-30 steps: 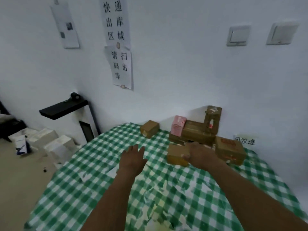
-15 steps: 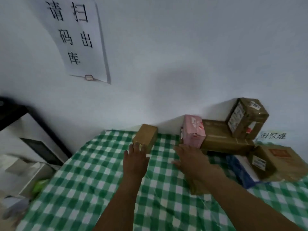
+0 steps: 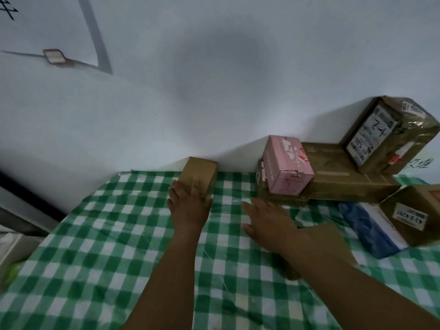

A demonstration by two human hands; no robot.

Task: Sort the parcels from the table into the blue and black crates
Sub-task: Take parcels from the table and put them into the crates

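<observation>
Head view, table: a green-checked tablecloth (image 3: 95, 258) runs up to a white wall (image 3: 214, 91), where a paper sign (image 3: 47, 32) hangs at the upper left.
Left hand: the left hand (image 3: 190, 206) is stretched forward with straight fingers, their tips laid on the near face of the small brown box (image 3: 198, 177); nothing is gripped yet.
Small brown box: it sits alone by the wall, well apart from the other parcels.
Right hand: the right hand (image 3: 269, 220) is spread flat and loose just above the cloth, holding nothing, near the flat parcel under the pink box (image 3: 285, 167).
Pile on the right: a long brown carton (image 3: 345, 184), a tilted taped box (image 3: 390, 134) leaning on it, a blue-and-white parcel (image 3: 371, 227) and a labelled brown box (image 3: 414, 210), all close together.
Under the forearm: another brown parcel (image 3: 328, 236), partly hidden by the arm.
Crates: neither the blue nor the black crate is in sight.
Progress: by my reckoning hardly begun, with at least seven parcels on the table and none lifted; the small brown box looks likely to go first.
</observation>
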